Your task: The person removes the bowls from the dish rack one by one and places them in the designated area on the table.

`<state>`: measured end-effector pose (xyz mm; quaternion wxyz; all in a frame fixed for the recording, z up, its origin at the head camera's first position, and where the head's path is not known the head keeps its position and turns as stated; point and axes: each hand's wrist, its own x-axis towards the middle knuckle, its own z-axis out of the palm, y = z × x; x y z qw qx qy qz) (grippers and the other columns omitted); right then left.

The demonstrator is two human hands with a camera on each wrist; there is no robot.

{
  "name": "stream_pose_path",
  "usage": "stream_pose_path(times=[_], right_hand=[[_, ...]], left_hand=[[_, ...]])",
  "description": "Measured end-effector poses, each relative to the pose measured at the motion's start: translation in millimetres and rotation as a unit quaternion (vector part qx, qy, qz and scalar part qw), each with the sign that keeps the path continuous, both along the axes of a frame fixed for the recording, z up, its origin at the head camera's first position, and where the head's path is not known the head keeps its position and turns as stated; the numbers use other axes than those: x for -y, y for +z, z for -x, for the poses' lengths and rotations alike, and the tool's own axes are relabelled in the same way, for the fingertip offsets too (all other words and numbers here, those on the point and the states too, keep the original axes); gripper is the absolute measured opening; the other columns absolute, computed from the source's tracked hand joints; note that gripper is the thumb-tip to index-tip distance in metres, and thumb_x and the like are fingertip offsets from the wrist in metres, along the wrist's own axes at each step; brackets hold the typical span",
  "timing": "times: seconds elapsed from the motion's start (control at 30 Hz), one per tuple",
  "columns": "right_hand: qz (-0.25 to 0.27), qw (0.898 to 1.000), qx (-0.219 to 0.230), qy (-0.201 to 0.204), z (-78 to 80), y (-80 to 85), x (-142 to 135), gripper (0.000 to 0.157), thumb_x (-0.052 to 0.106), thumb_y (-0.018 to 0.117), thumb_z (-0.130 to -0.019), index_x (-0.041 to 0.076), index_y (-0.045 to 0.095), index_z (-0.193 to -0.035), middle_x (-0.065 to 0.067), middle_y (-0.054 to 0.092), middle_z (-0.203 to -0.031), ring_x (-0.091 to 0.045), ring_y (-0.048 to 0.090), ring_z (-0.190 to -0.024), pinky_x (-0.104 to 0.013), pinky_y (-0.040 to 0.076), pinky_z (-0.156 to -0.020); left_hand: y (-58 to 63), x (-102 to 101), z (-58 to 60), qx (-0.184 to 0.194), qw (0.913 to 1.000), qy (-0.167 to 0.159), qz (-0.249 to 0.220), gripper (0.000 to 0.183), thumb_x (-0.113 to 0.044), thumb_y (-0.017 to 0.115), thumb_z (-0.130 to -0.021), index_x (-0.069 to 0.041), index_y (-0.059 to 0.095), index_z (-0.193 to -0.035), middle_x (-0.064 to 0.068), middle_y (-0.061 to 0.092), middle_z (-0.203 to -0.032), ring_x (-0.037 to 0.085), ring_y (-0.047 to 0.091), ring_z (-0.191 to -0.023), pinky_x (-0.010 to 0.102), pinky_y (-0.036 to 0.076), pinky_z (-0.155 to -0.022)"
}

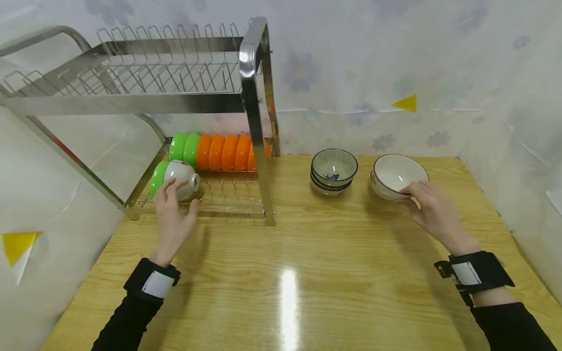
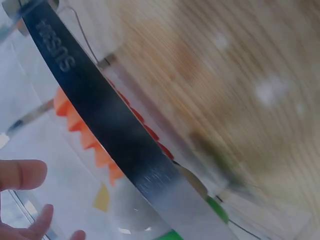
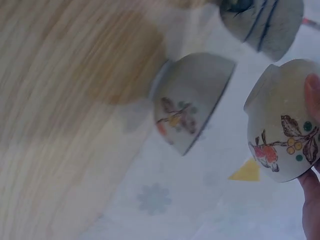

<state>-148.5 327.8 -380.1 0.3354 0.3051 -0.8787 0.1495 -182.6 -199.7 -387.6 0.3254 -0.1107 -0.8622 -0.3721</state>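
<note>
My right hand (image 1: pixel 428 207) pinches the rim of a white bowl (image 1: pixel 401 170); the right wrist view shows this flower-decorated bowl (image 3: pixel 280 122) raised clear of a matching bowl (image 3: pixel 192 95) standing on the table. My left hand (image 1: pixel 173 219) is at the front of the rack's lower tier, thumb and fingers spread. Just beyond its fingertips, a white bowl (image 1: pixel 182 171) stands on edge against a green bowl (image 1: pixel 158 178). Whether those fingertips touch the white bowl cannot be told. Thumb and fingers appear apart in the left wrist view, with the rack bar (image 2: pixel 100 115) nearby.
Behind on the lower tier stands a row of green bowls (image 1: pixel 177 146) and orange bowls (image 1: pixel 217 152). The metal dish rack (image 1: pixel 131 103) has an upper wire tier. Grey-green bowls (image 1: pixel 334 168) form a stack on the wooden table (image 1: pixel 333 273), left of the white bowls.
</note>
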Motion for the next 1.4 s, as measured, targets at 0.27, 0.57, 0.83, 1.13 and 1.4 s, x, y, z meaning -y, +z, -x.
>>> stream_pose_path(times=[0.27,0.57,0.83,1.13,1.4], right_hand=[[0.001,0.998,0.035,-0.060,18.2,-18.5,-24.2,0.026,-0.003,0.081,-0.065,0.000,0.062,-0.083,-0.014,0.065,-0.072,-0.030,0.057,-0.067,-0.045,0.048,-0.057],[0.005,0.993,0.069,-0.090,30.5,-28.4,-27.0,0.017,0.001,0.079,-0.072,0.002,0.065,-0.081,-0.012,0.065,-0.071,-0.029,0.057,-0.066,-0.044,0.046,-0.056],[0.009,0.993,0.082,-0.083,31.4,-28.8,-20.2,0.024,0.003,0.078,-0.073,-0.007,0.070,-0.093,-0.022,0.068,-0.088,-0.037,0.060,-0.084,-0.052,0.050,-0.073],[0.003,0.996,0.046,-0.074,16.6,-31.6,-8.7,0.050,0.004,0.077,-0.070,-0.009,0.063,-0.116,-0.028,0.061,-0.116,-0.045,0.049,-0.112,-0.059,0.038,-0.097],[0.023,0.998,0.027,-0.049,2.6,-29.3,1.3,0.048,0.004,0.076,-0.073,-0.007,0.062,-0.118,-0.026,0.059,-0.123,-0.043,0.047,-0.117,-0.057,0.037,-0.099]], left_hand=[[-1.5,17.8,7.6,0.133,0.9895,0.048,-0.031,0.055,0.000,0.067,-0.081,0.006,0.044,-0.131,0.033,0.027,-0.134,0.048,0.022,-0.124,0.068,0.029,-0.095],[0.7,21.1,14.2,0.198,0.9772,0.062,-0.046,0.065,-0.005,0.064,-0.085,0.003,0.033,-0.141,0.032,0.021,-0.139,0.048,0.021,-0.126,0.070,0.027,-0.099],[-0.4,25.6,20.8,0.181,0.9806,0.056,-0.050,0.069,-0.003,0.066,-0.084,0.007,0.028,-0.142,0.035,0.026,-0.135,0.047,0.030,-0.124,0.064,0.032,-0.101],[6.4,31.7,25.9,0.177,0.9801,0.060,-0.067,0.067,0.002,0.065,-0.083,0.010,0.029,-0.139,0.034,0.046,-0.122,0.041,0.047,-0.107,0.049,0.042,-0.083],[7.7,40.4,27.3,0.193,0.9752,0.075,-0.077,0.067,0.000,0.066,-0.083,0.007,0.031,-0.139,0.034,0.050,-0.123,0.042,0.049,-0.108,0.053,0.044,-0.091]])
